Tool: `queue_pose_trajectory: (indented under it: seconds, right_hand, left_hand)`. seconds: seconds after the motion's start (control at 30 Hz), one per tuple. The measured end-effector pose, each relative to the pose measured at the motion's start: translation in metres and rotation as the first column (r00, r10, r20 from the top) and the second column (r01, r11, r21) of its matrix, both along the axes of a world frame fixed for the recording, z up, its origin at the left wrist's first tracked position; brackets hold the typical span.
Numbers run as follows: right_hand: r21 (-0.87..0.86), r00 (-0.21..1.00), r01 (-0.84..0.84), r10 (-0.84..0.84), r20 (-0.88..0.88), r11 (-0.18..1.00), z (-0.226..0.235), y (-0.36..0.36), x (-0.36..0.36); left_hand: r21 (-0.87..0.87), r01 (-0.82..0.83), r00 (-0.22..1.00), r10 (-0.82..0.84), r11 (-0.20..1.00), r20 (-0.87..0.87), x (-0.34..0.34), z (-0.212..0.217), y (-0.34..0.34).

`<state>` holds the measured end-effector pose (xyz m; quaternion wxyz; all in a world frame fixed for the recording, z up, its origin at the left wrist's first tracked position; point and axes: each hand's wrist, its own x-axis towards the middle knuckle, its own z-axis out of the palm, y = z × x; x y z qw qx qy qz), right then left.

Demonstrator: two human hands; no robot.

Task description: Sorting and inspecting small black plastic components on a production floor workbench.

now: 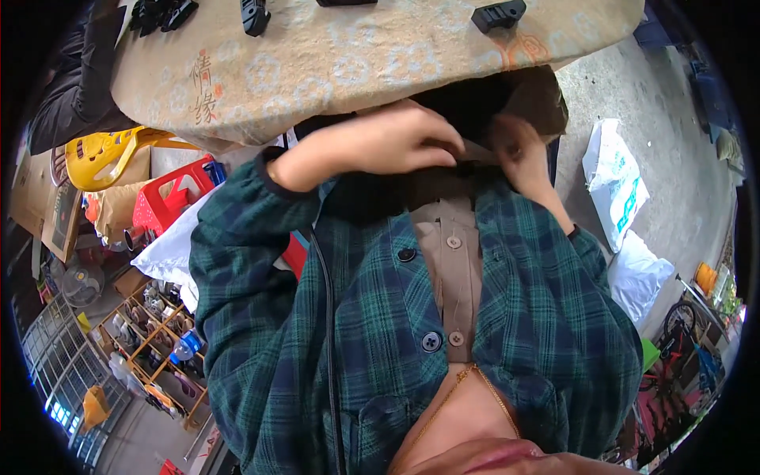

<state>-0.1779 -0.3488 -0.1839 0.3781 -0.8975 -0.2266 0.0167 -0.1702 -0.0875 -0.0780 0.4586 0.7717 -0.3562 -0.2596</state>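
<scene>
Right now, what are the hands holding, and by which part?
Both hands, left and right, pinch the lower hem of the brown shirt just below the table edge; nothing else is held.

Table [332,75]: covered with a beige patterned cloth.
On the table: several black plastic parts [498,14], lying apart along the far edge, one group [162,13] at left.
</scene>
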Motion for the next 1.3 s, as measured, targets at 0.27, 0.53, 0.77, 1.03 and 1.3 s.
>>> queue_pose_trajectory:
  seconds: [0.27,0.53,0.77,1.03,1.3]
  right_hand:
    - [-0.429,0.904,-0.427,0.386,-0.184,0.796,-0.035,0.0,-0.013]
    - [0.006,0.658,-0.455,0.34,-0.672,0.89,-0.105,0.046,0.033]
    - [0.188,0.347,0.216,0.105,-0.932,0.958,-0.095,0.046,0.039]
    - [-0.136,0.75,-0.569,0.444,-0.49,0.811,-0.147,0.038,0.001]
    - [-0.456,0.847,-0.507,0.325,-0.42,0.731,-0.071,0.046,0.015]
  left_hand:
    - [-0.443,-0.067,0.971,-0.043,0.894,-0.234,-0.021,0.032,0.095]
    - [-0.171,-0.975,0.077,0.505,-0.142,-0.86,-0.171,-0.165,0.185]
    - [0.053,-0.779,0.611,0.776,0.624,-0.158,-0.092,-0.129,0.036]
    - [0.539,-0.327,0.877,0.037,0.776,0.479,-0.031,-0.156,-0.025]
    - [0.399,-0.377,0.888,0.204,0.836,0.412,-0.047,-0.159,-0.005]
